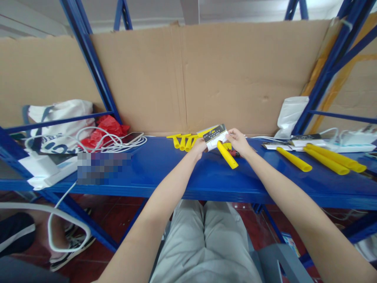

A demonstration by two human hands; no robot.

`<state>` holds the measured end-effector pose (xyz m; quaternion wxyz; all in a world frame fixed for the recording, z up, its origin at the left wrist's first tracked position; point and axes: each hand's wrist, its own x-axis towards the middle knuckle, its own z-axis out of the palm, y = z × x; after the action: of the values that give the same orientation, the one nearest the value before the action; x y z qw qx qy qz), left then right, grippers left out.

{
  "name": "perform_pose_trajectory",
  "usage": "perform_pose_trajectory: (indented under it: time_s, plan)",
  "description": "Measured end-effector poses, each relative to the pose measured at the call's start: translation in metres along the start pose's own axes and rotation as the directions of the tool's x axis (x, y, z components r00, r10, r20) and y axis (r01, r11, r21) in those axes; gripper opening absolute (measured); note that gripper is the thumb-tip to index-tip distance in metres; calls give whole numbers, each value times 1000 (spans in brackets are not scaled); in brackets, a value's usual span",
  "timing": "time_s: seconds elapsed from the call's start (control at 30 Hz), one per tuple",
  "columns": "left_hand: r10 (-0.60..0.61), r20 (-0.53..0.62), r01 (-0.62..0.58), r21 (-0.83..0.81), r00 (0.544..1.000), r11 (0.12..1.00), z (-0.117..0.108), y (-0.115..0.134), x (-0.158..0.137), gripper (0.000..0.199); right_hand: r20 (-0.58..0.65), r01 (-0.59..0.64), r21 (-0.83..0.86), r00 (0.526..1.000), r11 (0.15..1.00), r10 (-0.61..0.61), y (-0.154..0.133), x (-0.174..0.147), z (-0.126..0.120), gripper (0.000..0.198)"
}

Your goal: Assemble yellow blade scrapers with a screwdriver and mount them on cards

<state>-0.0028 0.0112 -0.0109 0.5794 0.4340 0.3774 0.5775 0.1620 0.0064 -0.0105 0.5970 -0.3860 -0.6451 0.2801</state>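
Observation:
Between my two hands, above the blue tabletop, is a yellow-handled tool [227,155] whose head sits inside a black-and-white printed card sleeve [214,138]. Its hollow-looking handle slants down toward me. My left hand [200,147] is closed on the sleeve's left end. The fingers of my right hand [238,142] pinch its right edge. Behind my left hand, several yellow T-shaped tools [183,142] lie side by side with their handles toward me. A small red-and-black object [235,153] lies partly hidden under the held tool.
Several sleeved yellow-handled tools [326,159] lie on the blue shelf [165,173] at right, near a white power strip [353,147]. Leftward are coiled white cables [129,146], a red plastic bag [107,127] and a cloth bag [66,129]. Cardboard [224,78] backs the shelf. Another person's leg shows lower left.

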Motion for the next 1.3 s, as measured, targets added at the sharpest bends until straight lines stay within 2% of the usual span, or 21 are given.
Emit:
perform_pose_trajectory:
  time_s: [0.1, 0.13, 0.27, 0.33, 0.43, 0.53, 0.67, 0.77, 0.83, 0.9, 1.07, 1.17, 1.3]
  plan:
    - [59, 125, -74, 127, 990, 989, -1, 0, 3, 20, -65, 15, -20, 998, 1000, -17, 3, 2, 0, 25]
    - [64, 134, -83, 139, 989, 987, -1, 1, 4, 20, -83, 12, -19, 996, 1000, -14, 3, 2, 0, 24]
    - [44, 157, -62, 110, 987, 992, -2, 10, 3, 46, -145, -27, -2, 989, 1000, 27, 2, 2, -1, 18]
    - [25, 183, -40, 80, 983, 996, -2, 13, 1, 52, -165, -54, -2, 985, 999, 53, 2, 2, 0, 15]
    - [22, 180, -32, 53, 983, 998, -1, 12, -2, 34, -172, -106, -14, 980, 994, 102, 3, 2, 2, 12]
    - [29, 121, -41, 93, 992, 995, 0, 8, -5, 12, -154, -140, -48, 979, 989, 131, 4, 1, 4, 10]
    - [43, 63, -51, 128, 997, 991, -1, 6, -7, 12, -110, -111, -182, 990, 977, 92, 2, -2, 4, 7]
    - [54, 42, -59, 132, 998, 990, -1, 8, -8, 18, -95, 10, -398, 994, 917, -52, -3, -4, 1, 9]
    - [50, 11, -51, 139, 999, 989, 0, 9, -9, 19, -60, 118, -533, 982, 838, -177, -6, -5, -1, 9]
    - [39, -25, -35, 148, 999, 988, 1, 10, -10, 19, 14, 192, -613, 973, 767, -232, -8, -7, -1, 7]
    - [57, -102, -40, 159, 993, 986, 1, 11, -12, 19, 258, 248, -644, 961, 724, -100, -6, -12, 4, 23]
    - [81, -143, -61, 141, 986, 988, 2, 11, -10, 18, 309, 277, -661, 947, 697, -83, -3, -15, 7, 32]
    - [74, -193, -53, 114, 978, 992, 2, 13, -7, 19, 366, 343, -714, 926, 610, -91, -6, -18, 11, 26]
